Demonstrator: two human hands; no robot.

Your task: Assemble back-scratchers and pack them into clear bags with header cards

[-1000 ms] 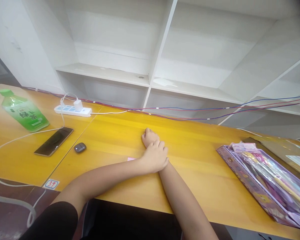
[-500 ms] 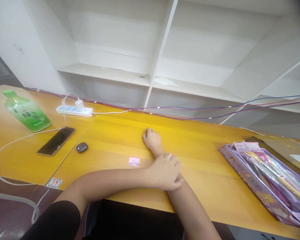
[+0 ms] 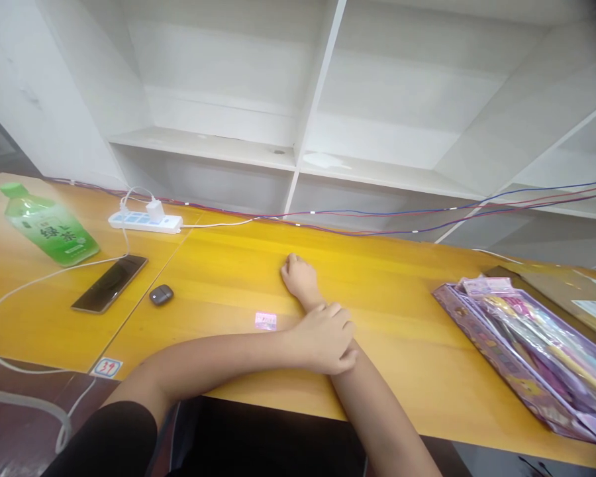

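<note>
- Head view, nearest: shows the left hand (image 3: 322,339) laid across the right forearm (image 3: 372,404), lower down the arm than a second ago, when placed around the wrist; barely shifted over the last half second.
- Suggests, as a judgement, contact between hand and arm only, with nothing on the desk (image 3: 397,311) being handled.
- Has the left fingers partly apart and gently bent over the skin; cannot tell how firmly pressed, nor what lies under the palm.
- Further along the same arm, shows the right hand (image 3: 300,277) resting on the desk, fingers curled together in a loose fist, around nothing visible; cannot see inside.
- Shows a pink label (image 3: 265,321) lying flat just beyond the left forearm, near both hands and touched by neither; mostly covered a second ago, now exposed.
- To the left, shows a small dark case (image 3: 161,295), then a phone (image 3: 110,285) and a green bottle (image 3: 52,226); to the right, a purple box (image 3: 506,358) of wrapped items.
- Farthest, shows a white power strip (image 3: 146,222), loose cables (image 3: 362,213) and white shelving (image 3: 322,86).
</note>
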